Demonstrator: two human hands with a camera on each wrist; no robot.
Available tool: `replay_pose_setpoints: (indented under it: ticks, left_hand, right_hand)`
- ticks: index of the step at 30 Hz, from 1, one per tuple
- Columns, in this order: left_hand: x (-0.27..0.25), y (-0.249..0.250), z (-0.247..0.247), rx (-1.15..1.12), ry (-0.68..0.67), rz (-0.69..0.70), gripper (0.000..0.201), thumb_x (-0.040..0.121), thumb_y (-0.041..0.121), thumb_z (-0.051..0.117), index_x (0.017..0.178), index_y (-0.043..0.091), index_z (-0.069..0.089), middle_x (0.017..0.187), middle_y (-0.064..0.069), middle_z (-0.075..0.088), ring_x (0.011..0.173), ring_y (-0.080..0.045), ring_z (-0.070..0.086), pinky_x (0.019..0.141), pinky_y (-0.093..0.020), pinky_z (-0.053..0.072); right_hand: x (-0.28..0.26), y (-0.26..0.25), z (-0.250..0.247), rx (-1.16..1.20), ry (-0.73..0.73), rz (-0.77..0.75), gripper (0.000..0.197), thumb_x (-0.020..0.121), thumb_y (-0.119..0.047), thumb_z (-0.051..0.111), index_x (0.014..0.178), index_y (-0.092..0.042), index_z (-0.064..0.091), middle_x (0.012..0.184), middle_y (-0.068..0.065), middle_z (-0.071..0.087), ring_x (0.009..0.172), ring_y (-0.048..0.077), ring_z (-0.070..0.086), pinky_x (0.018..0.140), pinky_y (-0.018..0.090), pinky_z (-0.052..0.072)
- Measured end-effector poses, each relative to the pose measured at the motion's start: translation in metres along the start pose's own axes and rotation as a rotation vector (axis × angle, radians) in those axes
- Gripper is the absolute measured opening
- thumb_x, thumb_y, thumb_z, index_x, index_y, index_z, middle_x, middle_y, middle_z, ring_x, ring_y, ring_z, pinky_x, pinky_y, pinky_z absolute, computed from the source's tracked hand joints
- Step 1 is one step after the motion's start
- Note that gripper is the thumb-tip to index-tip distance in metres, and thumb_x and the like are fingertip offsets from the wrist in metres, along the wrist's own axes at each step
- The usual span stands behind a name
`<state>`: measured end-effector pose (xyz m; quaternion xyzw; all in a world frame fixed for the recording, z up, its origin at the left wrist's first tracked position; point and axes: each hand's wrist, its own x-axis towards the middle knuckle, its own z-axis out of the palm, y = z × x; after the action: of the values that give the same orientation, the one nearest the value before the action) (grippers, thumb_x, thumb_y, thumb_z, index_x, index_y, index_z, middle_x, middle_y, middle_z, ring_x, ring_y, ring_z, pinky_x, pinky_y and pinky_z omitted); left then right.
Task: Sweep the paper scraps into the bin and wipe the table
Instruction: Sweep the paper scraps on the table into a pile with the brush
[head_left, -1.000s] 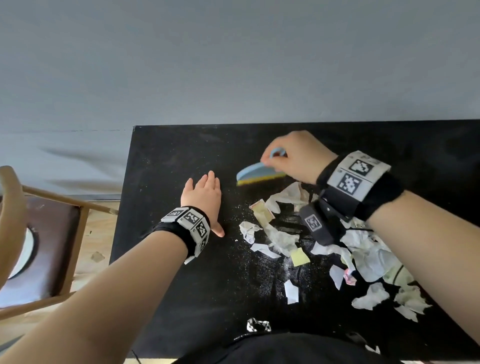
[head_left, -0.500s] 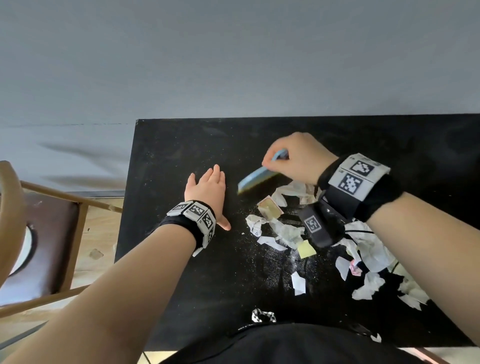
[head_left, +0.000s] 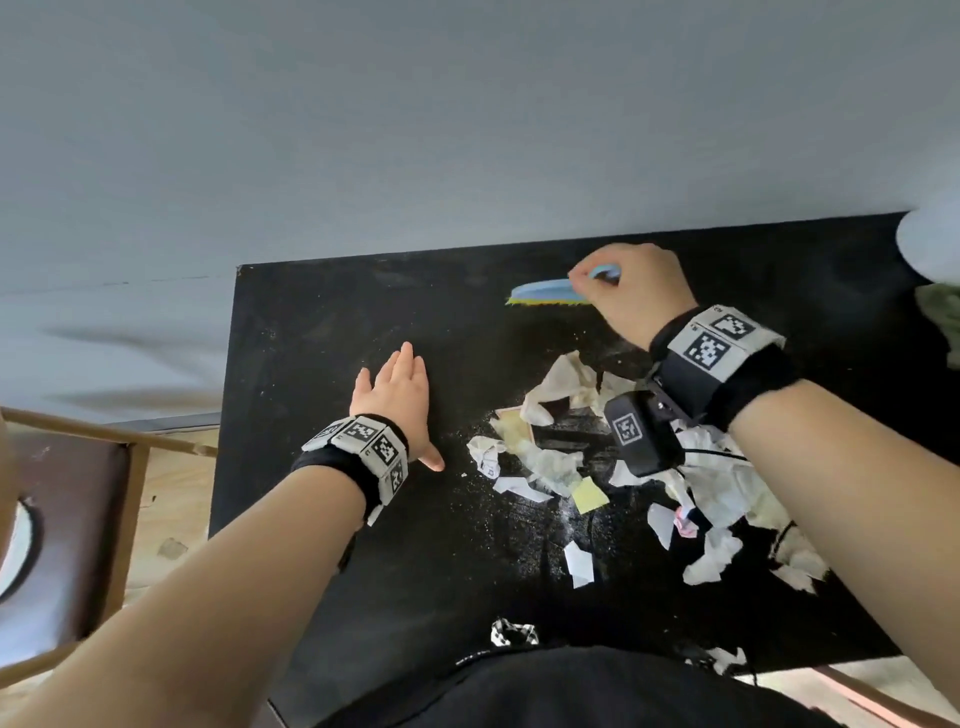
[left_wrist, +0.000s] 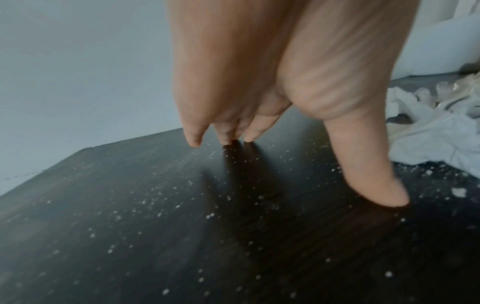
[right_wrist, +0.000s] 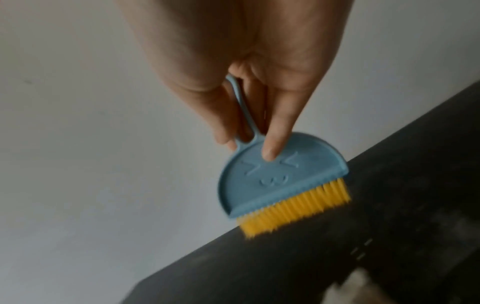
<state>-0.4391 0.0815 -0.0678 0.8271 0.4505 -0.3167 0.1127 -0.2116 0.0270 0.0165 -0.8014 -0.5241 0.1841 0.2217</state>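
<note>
A small blue brush with yellow bristles (head_left: 545, 292) (right_wrist: 283, 185) sits near the far edge of the black table (head_left: 322, 332), gripped by its loop handle in my right hand (head_left: 631, 296) (right_wrist: 249, 131). Its bristles point down at the table top. White and yellow paper scraps (head_left: 561, 462) lie in a loose heap under my right wrist and stretch toward the near right. My left hand (head_left: 395, 395) (left_wrist: 298, 164) rests flat on the table with fingers straight, left of the heap, holding nothing. Fine white crumbs (left_wrist: 161, 193) dust the surface.
A wooden chair with a dark seat (head_left: 67, 519) stands off the table's left side. A white rounded object (head_left: 930, 244) and something green (head_left: 943, 317) sit at the far right edge. One crumpled scrap (head_left: 514, 633) lies at the near edge. No bin is in view.
My right hand has carried the brush away from the heap, farther back and to the right, near the table's far edge. The left hand stays flat in the same place.
</note>
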Motion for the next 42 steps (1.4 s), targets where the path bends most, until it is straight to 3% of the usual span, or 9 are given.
replay_pose_setpoints:
  ticks: [5, 11, 17, 26, 29, 32, 35, 39, 42]
  left_hand:
    - [0.0, 0.022, -0.006, 0.139, 0.006, 0.114, 0.137, 0.06, 0.062, 0.078, 0.15, 0.006, -0.008, 0.158, -0.007, -0.015, 0.146, -0.02, -0.007, 0.119, -0.045, 0.005]
    - [0.007, 0.045, -0.014, 0.176, -0.019, 0.19, 0.143, 0.055, 0.067, 0.078, 0.15, 0.003, -0.009, 0.158, -0.011, -0.015, 0.146, -0.023, -0.009, 0.119, -0.047, 0.005]
    - [0.006, 0.055, -0.016, 0.195, -0.039, 0.202, 0.145, 0.054, 0.068, 0.078, 0.149, 0.001, -0.009, 0.157, -0.014, -0.016, 0.146, -0.025, -0.01, 0.118, -0.047, 0.006]
    - [0.002, 0.071, -0.017, 0.115, 0.01, 0.296, 0.143, 0.051, 0.08, 0.069, 0.151, 0.005, -0.002, 0.159, -0.009, -0.011, 0.147, -0.022, -0.006, 0.119, -0.047, 0.005]
    - [0.0, 0.078, -0.018, 0.108, 0.006, 0.318, 0.141, 0.053, 0.08, 0.068, 0.151, 0.006, -0.002, 0.159, -0.008, -0.01, 0.147, -0.021, -0.005, 0.119, -0.047, 0.005]
    - [-0.005, 0.082, -0.017, 0.095, 0.011, 0.334, 0.139, 0.055, 0.079, 0.067, 0.152, 0.007, -0.002, 0.159, -0.006, -0.007, 0.147, -0.021, -0.004, 0.119, -0.046, 0.004]
    - [-0.009, 0.084, -0.016, 0.076, 0.026, 0.337, 0.139, 0.056, 0.078, 0.068, 0.151, 0.007, -0.003, 0.16, -0.006, -0.006, 0.147, -0.021, -0.002, 0.118, -0.045, 0.003]
    - [-0.013, 0.087, -0.015, 0.064, 0.046, 0.353, 0.138, 0.056, 0.077, 0.068, 0.151, 0.007, -0.003, 0.16, -0.006, -0.005, 0.147, -0.021, 0.0, 0.118, -0.044, 0.004]
    - [-0.017, 0.089, -0.015, 0.068, 0.063, 0.371, 0.136, 0.058, 0.077, 0.067, 0.151, 0.007, -0.002, 0.16, -0.006, -0.004, 0.147, -0.021, 0.0, 0.118, -0.044, 0.004]
  right_hand:
    - [0.012, 0.038, 0.003, -0.18, -0.056, 0.165, 0.027, 0.096, -0.019, 0.047, 0.111, -0.007, 0.065, 0.116, 0.014, 0.065, 0.105, 0.031, 0.059, 0.088, 0.032, 0.043]
    - [-0.022, 0.032, 0.0, -0.169, -0.281, 0.04, 0.024, 0.092, -0.02, 0.053, 0.103, -0.008, 0.07, 0.107, 0.009, 0.068, 0.098, 0.023, 0.061, 0.085, 0.031, 0.047]
    - [-0.007, 0.05, -0.033, -0.109, 0.007, 0.128, 0.027, 0.095, -0.02, 0.049, 0.105, -0.004, 0.069, 0.113, 0.012, 0.067, 0.103, 0.027, 0.06, 0.088, 0.029, 0.043]
    - [-0.044, 0.047, -0.01, -0.15, -0.208, 0.099, 0.023, 0.091, -0.019, 0.051, 0.098, -0.009, 0.071, 0.103, 0.008, 0.07, 0.095, 0.023, 0.063, 0.087, 0.032, 0.05]
    - [-0.041, 0.052, -0.031, -0.077, -0.052, 0.12, 0.025, 0.092, -0.017, 0.051, 0.098, -0.004, 0.071, 0.104, 0.011, 0.07, 0.097, 0.027, 0.064, 0.092, 0.039, 0.048]
    - [-0.03, 0.07, -0.042, -0.183, 0.051, 0.232, 0.028, 0.094, -0.016, 0.047, 0.1, -0.003, 0.071, 0.109, 0.015, 0.069, 0.102, 0.032, 0.061, 0.087, 0.033, 0.044]
    - [-0.037, 0.076, -0.029, -0.226, -0.006, 0.335, 0.03, 0.095, -0.019, 0.045, 0.101, -0.002, 0.069, 0.107, 0.017, 0.068, 0.099, 0.034, 0.062, 0.086, 0.036, 0.048]
    - [-0.067, 0.059, -0.006, -0.213, -0.124, 0.241, 0.026, 0.091, -0.017, 0.047, 0.095, -0.008, 0.071, 0.103, 0.011, 0.07, 0.095, 0.03, 0.063, 0.084, 0.034, 0.049]
    - [-0.074, 0.055, -0.016, -0.206, -0.072, 0.209, 0.026, 0.092, -0.017, 0.046, 0.096, -0.005, 0.069, 0.101, 0.011, 0.07, 0.094, 0.028, 0.062, 0.08, 0.031, 0.046]
